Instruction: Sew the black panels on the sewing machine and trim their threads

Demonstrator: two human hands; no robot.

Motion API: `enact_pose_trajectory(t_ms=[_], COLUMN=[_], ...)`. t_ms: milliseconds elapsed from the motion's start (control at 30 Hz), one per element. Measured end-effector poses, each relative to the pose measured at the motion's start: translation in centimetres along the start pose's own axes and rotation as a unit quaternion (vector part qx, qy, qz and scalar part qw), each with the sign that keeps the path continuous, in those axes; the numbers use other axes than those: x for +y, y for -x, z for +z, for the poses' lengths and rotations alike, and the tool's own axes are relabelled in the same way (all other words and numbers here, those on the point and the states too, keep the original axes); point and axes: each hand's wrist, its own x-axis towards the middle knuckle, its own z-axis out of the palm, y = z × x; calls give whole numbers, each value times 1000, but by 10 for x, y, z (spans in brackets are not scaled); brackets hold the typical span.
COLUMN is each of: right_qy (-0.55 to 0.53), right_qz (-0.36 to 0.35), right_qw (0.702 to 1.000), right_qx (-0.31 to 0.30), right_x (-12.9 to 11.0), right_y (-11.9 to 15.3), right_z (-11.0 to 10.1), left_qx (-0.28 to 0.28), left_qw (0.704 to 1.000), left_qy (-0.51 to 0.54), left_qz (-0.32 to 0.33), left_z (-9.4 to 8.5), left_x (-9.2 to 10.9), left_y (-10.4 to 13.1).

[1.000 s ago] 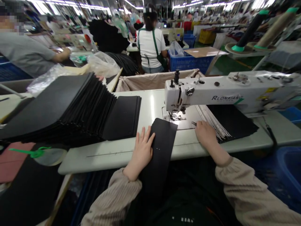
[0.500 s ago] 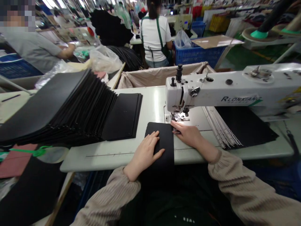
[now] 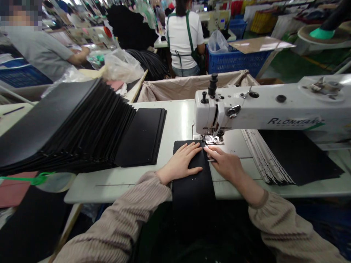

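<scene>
A black panel (image 3: 193, 190) lies on the sewing table, its far edge close to the presser foot (image 3: 214, 140) and its near end hanging over the table's front edge. My left hand (image 3: 182, 160) rests flat on this panel, fingers spread and thumb apart. My right hand (image 3: 226, 164) is at the panel's right edge, just in front of the needle area, with index finger forward and the other fingers curled. A small shiny metal piece (image 3: 211, 159) shows under its fingers; its kind is unclear. The white sewing machine (image 3: 246, 106) stands over the table.
To the left rise a tall stack of black sheets (image 3: 74, 120) and a lower black pile (image 3: 139, 135). Right of the needle, light-edged black pieces (image 3: 298, 157) lie under the machine arm. Behind the table are a cloth-lined bin (image 3: 175, 89), a blue crate (image 3: 236, 62) and co-workers.
My left hand has slid forward and right on the panel, its fingertips now near the right hand. The panel's far edge is nearer the presser foot. The view has shifted slightly.
</scene>
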Motion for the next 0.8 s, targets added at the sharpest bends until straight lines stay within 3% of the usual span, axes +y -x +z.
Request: enact_pose_trajectory(t_ms=[800], right_qy=[33], right_qz=[-4], right_qw=[999], right_qx=[-22], right_x=[1], right_y=[-2], right_z=[-1], left_qx=[-17], left_qw=[1000], left_qy=[12], left_qz=[-5], left_z=[-4], left_x=[-2], left_y=[-3])
